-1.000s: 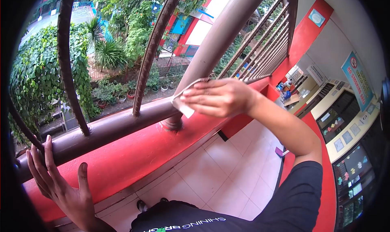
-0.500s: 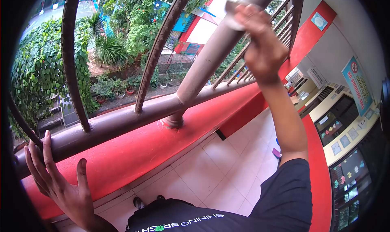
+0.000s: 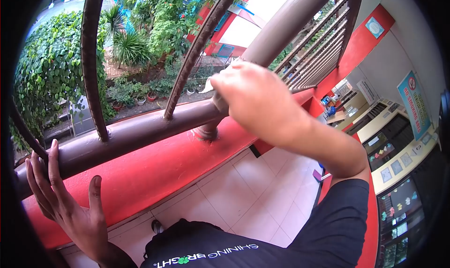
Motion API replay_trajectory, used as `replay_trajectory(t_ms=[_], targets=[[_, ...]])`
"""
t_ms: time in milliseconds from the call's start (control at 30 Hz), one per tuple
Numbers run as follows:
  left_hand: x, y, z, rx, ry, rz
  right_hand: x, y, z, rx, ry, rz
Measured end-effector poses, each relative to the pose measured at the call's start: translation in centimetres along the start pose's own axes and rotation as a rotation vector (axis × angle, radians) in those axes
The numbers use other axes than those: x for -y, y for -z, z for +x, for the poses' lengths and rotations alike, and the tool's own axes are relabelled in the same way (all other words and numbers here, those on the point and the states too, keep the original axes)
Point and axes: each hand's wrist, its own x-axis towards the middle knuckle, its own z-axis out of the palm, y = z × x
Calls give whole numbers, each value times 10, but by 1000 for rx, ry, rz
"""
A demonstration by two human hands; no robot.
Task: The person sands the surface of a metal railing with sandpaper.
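My right hand (image 3: 248, 87) is wrapped round the lower part of the thick slanted brown post (image 3: 286, 26), just above where it meets the horizontal rail. A bit of pale cloth (image 3: 208, 85) sticks out by its fingers; the rest is hidden under the hand. At the left, my left hand (image 3: 70, 204) rests its fingertips on the thick brown horizontal rail (image 3: 136, 132), beside a thin upright bar (image 3: 92, 61). Its fingers and thumb are spread, and it holds nothing.
Below the rail runs a red ledge (image 3: 140, 174) with a short round support (image 3: 206, 131). Pale floor tiles (image 3: 243, 193) lie beneath. Plants and pots stand beyond the bars. At the right are a blue sign (image 3: 415, 104) and windows.
My right hand has come down the slanted post with the cloth, from near its top to the joint with the rail. My left hand has stayed at the rail.
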Motion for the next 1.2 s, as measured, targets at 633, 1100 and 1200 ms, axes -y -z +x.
replay_trajectory(t_ms=[633, 1100, 1200], targets=[[3, 3, 2, 26, -32, -44, 19, -18, -10, -192, 34, -281], [0, 3, 2, 28, -20, -25, -27, -62, -47, -380, 360, -61], [0, 4, 2, 19, -30, -4, -30, -64, -44, -429, 457, -55]])
